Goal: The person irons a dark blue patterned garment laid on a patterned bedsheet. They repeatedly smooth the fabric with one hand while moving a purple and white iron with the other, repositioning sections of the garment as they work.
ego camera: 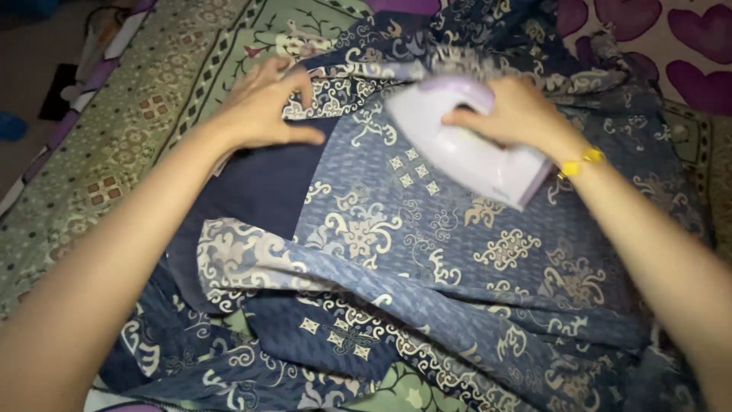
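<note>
Our right hand (512, 114) has its fingers clamped on the lilac iron (467, 149); our left hand (263, 107) (fingers spread) presses the navy patterned cloth (427, 259) flat.

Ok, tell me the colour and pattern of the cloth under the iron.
Dark blue cloth with cream ornamental scroll and diamond motifs, seen in the head view.
</note>
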